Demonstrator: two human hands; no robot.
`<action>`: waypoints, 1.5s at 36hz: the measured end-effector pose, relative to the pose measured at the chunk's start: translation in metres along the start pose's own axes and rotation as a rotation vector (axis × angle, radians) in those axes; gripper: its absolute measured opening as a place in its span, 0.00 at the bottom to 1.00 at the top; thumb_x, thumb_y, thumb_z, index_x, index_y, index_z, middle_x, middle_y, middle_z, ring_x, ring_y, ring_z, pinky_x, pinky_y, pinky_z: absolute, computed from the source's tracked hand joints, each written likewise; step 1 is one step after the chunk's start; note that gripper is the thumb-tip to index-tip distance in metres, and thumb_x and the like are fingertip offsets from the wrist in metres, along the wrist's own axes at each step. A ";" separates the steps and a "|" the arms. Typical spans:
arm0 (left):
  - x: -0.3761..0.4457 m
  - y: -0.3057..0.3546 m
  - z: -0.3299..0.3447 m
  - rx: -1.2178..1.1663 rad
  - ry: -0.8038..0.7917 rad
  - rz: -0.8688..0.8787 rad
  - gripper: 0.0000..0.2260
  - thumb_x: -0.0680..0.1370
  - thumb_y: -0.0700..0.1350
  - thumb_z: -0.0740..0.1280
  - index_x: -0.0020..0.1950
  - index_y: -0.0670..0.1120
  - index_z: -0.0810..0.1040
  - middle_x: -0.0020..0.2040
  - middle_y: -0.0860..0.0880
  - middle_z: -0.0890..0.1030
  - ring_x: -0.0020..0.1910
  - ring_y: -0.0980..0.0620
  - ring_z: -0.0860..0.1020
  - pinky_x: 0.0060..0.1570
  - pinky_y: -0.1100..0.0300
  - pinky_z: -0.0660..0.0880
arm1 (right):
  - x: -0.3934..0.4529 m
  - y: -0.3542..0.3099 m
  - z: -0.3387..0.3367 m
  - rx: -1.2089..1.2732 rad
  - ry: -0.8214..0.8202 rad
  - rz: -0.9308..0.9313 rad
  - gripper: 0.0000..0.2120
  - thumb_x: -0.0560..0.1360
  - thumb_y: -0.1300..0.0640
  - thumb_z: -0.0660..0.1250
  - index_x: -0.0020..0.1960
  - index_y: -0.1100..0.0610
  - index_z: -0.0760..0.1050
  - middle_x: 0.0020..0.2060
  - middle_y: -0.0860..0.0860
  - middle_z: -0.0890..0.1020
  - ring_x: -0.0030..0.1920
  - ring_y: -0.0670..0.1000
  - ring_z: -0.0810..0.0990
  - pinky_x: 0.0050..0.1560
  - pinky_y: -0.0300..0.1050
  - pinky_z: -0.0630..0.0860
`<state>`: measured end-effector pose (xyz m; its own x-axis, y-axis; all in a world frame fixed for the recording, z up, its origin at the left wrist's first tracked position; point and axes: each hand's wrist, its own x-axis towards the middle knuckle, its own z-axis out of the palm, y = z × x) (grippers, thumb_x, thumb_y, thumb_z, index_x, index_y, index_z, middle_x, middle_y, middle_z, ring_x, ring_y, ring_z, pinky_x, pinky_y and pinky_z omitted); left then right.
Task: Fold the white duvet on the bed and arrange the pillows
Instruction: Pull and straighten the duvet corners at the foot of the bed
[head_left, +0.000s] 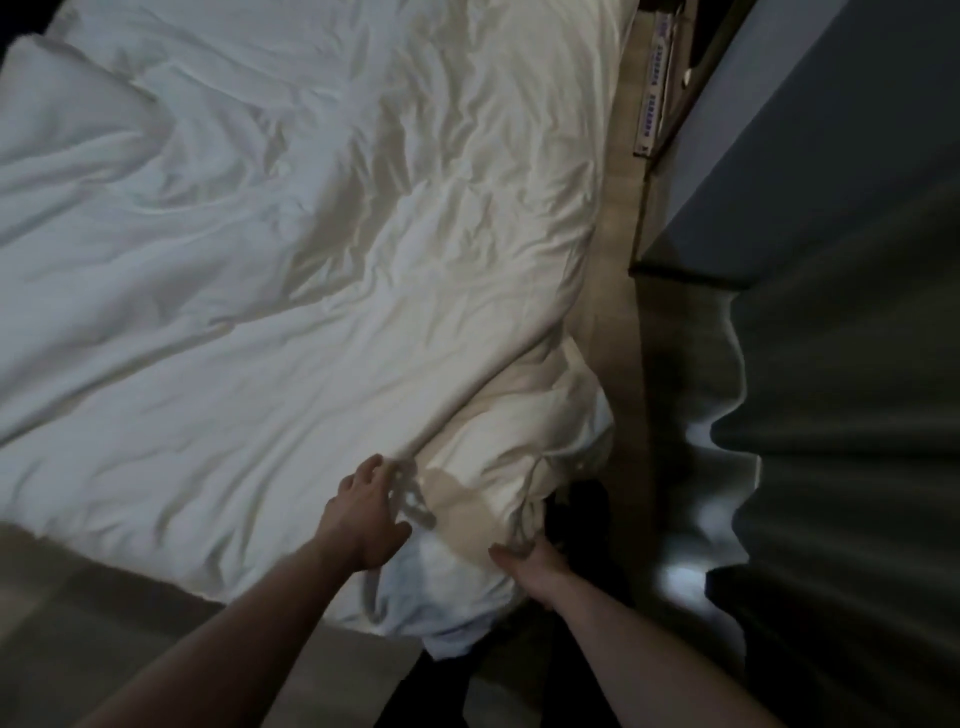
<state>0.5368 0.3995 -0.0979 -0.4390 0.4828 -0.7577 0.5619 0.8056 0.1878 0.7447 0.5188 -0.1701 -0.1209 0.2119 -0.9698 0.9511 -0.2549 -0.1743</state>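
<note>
Right hand (530, 564) pinching duvet (311, 270) corner; duvet runs away leftward.

I log a crumpled white cotton duvet (291, 270), plain and unpatterned, bluish-white on its left half and warm cream on its right. A soft white pillow (57, 104) at upper left, plain, the same bluish-white. I note a strip of pale tan wood-grain floor (618, 249) beside the bed. Pleated dark grey-green curtain (841, 415), unpatterned, with a lighter grey edge. A flat white box (655, 78) by the wall carries purple printed lettering, too blurred for me to read.
</note>
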 end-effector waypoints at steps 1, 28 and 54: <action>-0.006 -0.010 0.003 0.012 -0.008 0.003 0.38 0.73 0.53 0.69 0.79 0.52 0.54 0.79 0.48 0.54 0.73 0.41 0.61 0.68 0.50 0.67 | -0.002 0.005 0.018 0.007 0.002 0.026 0.48 0.72 0.38 0.71 0.80 0.57 0.50 0.77 0.55 0.63 0.74 0.57 0.64 0.71 0.46 0.66; -0.008 -0.067 0.017 0.262 -0.044 0.179 0.31 0.73 0.53 0.69 0.75 0.51 0.64 0.76 0.48 0.59 0.72 0.44 0.64 0.66 0.50 0.68 | -0.033 0.153 0.120 0.183 0.467 0.055 0.13 0.81 0.61 0.62 0.59 0.70 0.77 0.59 0.70 0.78 0.62 0.65 0.76 0.58 0.48 0.68; -0.033 -0.238 -0.071 0.514 -0.143 0.264 0.30 0.76 0.54 0.66 0.77 0.50 0.62 0.79 0.46 0.53 0.75 0.40 0.58 0.71 0.47 0.64 | -0.086 -0.066 0.266 0.246 0.388 -0.099 0.29 0.74 0.53 0.66 0.74 0.57 0.65 0.71 0.59 0.67 0.70 0.59 0.69 0.69 0.48 0.68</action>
<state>0.3679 0.2164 -0.0737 -0.1597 0.5641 -0.8101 0.9221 0.3783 0.0817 0.6167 0.2667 -0.1208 -0.0480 0.5712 -0.8194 0.8394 -0.4216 -0.3431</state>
